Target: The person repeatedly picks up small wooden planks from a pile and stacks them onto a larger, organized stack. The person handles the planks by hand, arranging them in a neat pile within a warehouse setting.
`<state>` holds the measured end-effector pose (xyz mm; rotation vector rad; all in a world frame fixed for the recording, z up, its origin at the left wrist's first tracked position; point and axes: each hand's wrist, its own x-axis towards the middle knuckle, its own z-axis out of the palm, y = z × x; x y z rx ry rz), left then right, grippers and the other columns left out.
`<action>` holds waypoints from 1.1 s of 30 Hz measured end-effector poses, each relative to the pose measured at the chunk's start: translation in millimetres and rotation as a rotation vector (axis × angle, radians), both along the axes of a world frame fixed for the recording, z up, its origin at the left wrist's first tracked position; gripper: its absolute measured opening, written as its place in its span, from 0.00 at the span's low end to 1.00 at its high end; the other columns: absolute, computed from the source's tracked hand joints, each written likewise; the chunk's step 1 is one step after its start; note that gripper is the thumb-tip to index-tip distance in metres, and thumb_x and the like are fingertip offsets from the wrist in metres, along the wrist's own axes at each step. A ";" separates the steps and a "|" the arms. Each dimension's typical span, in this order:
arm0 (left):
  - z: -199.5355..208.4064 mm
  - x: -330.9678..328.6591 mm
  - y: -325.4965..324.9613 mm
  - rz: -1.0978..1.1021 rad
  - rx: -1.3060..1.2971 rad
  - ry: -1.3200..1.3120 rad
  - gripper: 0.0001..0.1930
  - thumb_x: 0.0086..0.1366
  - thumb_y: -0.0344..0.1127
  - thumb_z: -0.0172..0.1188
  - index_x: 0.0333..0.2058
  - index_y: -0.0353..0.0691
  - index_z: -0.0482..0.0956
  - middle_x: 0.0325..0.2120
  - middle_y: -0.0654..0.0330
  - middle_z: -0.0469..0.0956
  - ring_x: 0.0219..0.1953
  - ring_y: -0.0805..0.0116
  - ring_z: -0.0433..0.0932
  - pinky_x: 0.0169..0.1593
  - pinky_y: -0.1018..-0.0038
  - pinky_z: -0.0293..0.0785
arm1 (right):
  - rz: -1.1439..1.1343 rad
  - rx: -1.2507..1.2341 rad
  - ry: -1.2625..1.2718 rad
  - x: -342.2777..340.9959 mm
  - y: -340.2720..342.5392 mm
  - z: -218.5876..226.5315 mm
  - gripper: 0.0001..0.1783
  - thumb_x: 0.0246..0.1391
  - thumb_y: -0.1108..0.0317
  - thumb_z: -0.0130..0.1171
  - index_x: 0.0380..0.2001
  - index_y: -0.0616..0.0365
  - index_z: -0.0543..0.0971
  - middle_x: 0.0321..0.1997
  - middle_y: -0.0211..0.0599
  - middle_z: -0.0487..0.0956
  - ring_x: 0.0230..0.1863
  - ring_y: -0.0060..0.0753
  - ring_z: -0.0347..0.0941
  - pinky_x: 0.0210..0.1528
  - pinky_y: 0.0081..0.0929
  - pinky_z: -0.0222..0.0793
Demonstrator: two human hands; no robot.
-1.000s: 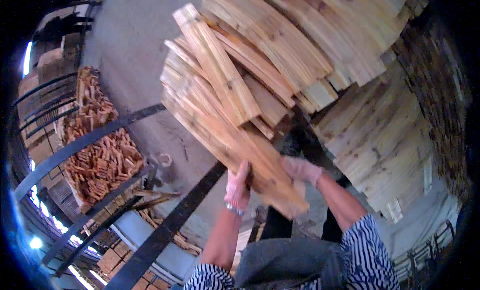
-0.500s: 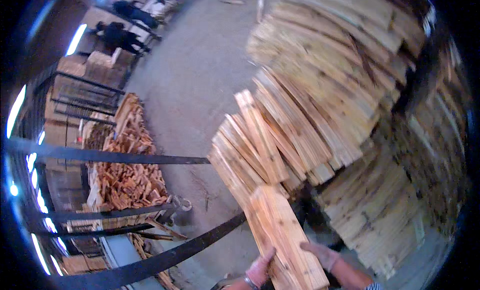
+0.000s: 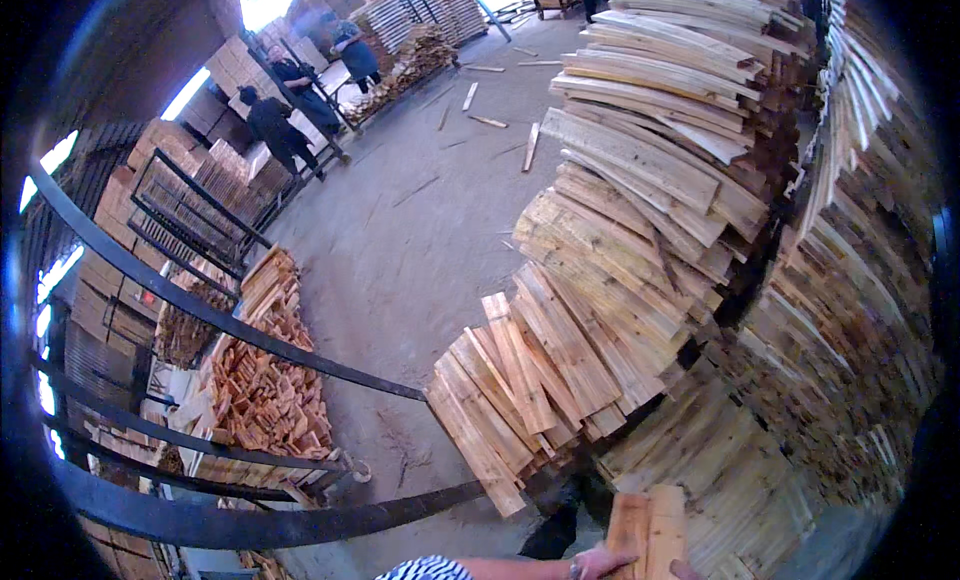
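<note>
Low in the view, short pale wooden boards (image 3: 652, 520) are held between my two hands, at least two of them side by side. My left hand (image 3: 604, 561) is closed on their left edge, the forearm in a striped sleeve coming in from the lower edge. Only part of my right hand (image 3: 684, 571) shows at the bottom rim, its fingers against the boards' right side. Just behind the held boards lies a stack of pale boards (image 3: 735, 460). Ahead and to the left, loose boards (image 3: 560, 350) lie fanned in an overlapping row.
A tall stack of boards (image 3: 850, 310) rises on the right. Dark metal bars (image 3: 250, 345) cross the left side. Beyond them is a heap of wood offcuts (image 3: 265, 395). Several people (image 3: 270, 120) stand at the far left, and scraps (image 3: 488, 122) lie on the concrete floor (image 3: 400, 230).
My hands and the held boards have moved right and down, away from the fanned row to the stack beside it. The view has tilted up, showing more of the far floor and people.
</note>
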<state>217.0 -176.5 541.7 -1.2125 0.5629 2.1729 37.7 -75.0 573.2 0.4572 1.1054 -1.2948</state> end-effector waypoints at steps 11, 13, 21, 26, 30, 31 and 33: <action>-184.2 -121.0 94.1 -0.433 0.065 0.253 0.22 0.69 0.48 0.58 0.54 0.39 0.78 0.48 0.60 0.82 0.48 0.69 0.79 0.56 0.67 0.75 | -0.364 0.025 0.075 -17.5 200.3 -83.2 0.35 0.60 0.48 0.60 0.64 0.57 0.68 0.61 0.39 0.75 0.60 0.33 0.73 0.64 0.35 0.67; -165.0 -127.2 89.4 -0.513 -0.052 0.180 0.21 0.71 0.48 0.56 0.54 0.40 0.78 0.48 0.60 0.82 0.48 0.68 0.79 0.56 0.67 0.75 | -0.453 -0.039 -0.036 -11.7 232.6 -107.0 0.30 0.64 0.49 0.55 0.62 0.56 0.71 0.62 0.38 0.75 0.60 0.31 0.73 0.65 0.35 0.67; -113.0 -133.1 168.1 -0.505 -0.306 0.022 0.26 0.64 0.36 0.66 0.58 0.36 0.70 0.46 0.52 0.81 0.45 0.61 0.82 0.47 0.69 0.82 | -0.628 0.028 0.179 52.7 304.5 -139.8 0.37 0.61 0.44 0.58 0.63 0.60 0.68 0.61 0.40 0.75 0.58 0.30 0.72 0.60 0.32 0.70; -139.9 -161.3 184.2 -0.752 -0.693 0.349 0.43 0.63 0.29 0.66 0.69 0.40 0.48 0.53 0.52 0.74 0.48 0.65 0.77 0.50 0.72 0.78 | -0.275 0.503 0.608 44.1 321.2 -175.5 0.57 0.48 0.47 0.71 0.72 0.58 0.51 0.69 0.56 0.63 0.69 0.47 0.62 0.67 0.39 0.62; -220.6 -183.4 183.5 -0.686 -0.984 0.540 0.43 0.63 0.29 0.64 0.70 0.40 0.46 0.52 0.56 0.75 0.46 0.68 0.76 0.47 0.75 0.77 | 0.138 0.917 0.803 15.9 319.5 -202.7 0.59 0.46 0.49 0.71 0.74 0.43 0.46 0.71 0.61 0.56 0.69 0.62 0.59 0.68 0.44 0.59; -253.7 -186.3 181.0 -0.692 -0.968 0.498 0.44 0.63 0.28 0.64 0.71 0.40 0.45 0.52 0.56 0.75 0.46 0.68 0.76 0.48 0.74 0.77 | 0.194 0.999 0.790 12.1 323.8 -214.1 0.60 0.46 0.49 0.70 0.75 0.38 0.44 0.72 0.62 0.54 0.69 0.64 0.59 0.69 0.45 0.59; -305.5 -193.7 172.2 -0.707 -0.969 0.410 0.46 0.62 0.28 0.64 0.72 0.40 0.42 0.51 0.57 0.76 0.47 0.68 0.76 0.49 0.73 0.76 | 0.255 1.060 0.764 0.2 323.4 -252.9 0.57 0.45 0.50 0.70 0.74 0.39 0.48 0.69 0.60 0.58 0.68 0.62 0.59 0.67 0.48 0.60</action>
